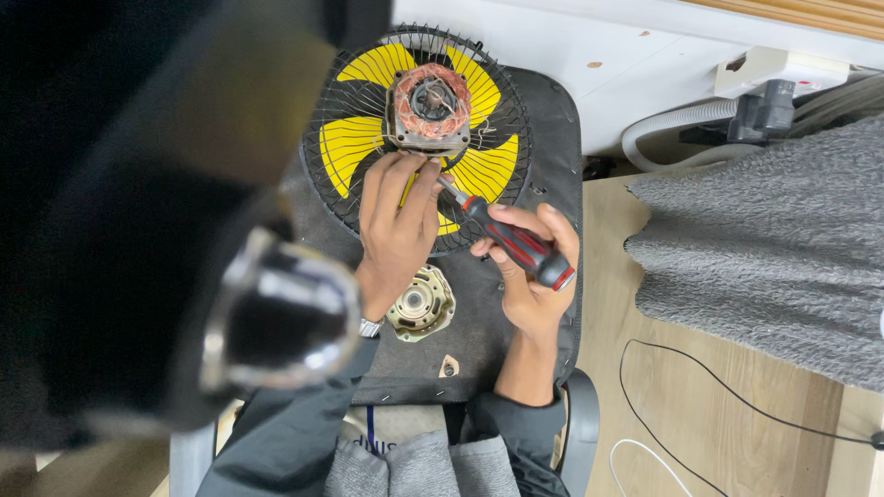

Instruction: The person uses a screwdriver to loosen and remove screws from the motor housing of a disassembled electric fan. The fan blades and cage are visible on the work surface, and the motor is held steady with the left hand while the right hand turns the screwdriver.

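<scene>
Head view, looking straight down: black padded seat (pixel 552 138) serving as work surface, its stapled edge visible along the right and lower sides, set on pale wood-plank floor (pixel 709 405). Lying flat on the seat, a fan (pixel 354 147) with yellow blades behind a black wire guard, and at its hub a bare motor (pixel 431 106) with copper windings exposed, sitting near the top centre of the frame. Left hand (pixel 396 230) resting on the guard just below the motor, fingers bent down and pinched together at the motor's lower edge; whatever lies between the fingertips too small to tell. Right hand (pixel 529 271) closed in a full fist around the handle of a black-and-red screwdriver (pixel 511 241), shaft angled up-left, tip meeting the motor's lower right corner beside the left fingertips. Below the left wrist, on the seat, a brass-coloured round motor cover (pixel 421 304), apart from the fan, and a small tan part (pixel 448 366) nearer the seat's front edge. Grey shaggy rug (pixel 773 239) spread over the floor at right, thin black cable (pixel 737 396) looping across the boards beneath it, white cable (pixel 645 460) at the bottom. White wall base (pixel 599 46) along the top, grey corrugated hose (pixel 672 120) and a wall socket with a plug beside it. Large dark blurred shape (pixel 138 221) filling the left side, very close to the lens, not identifiable
</scene>
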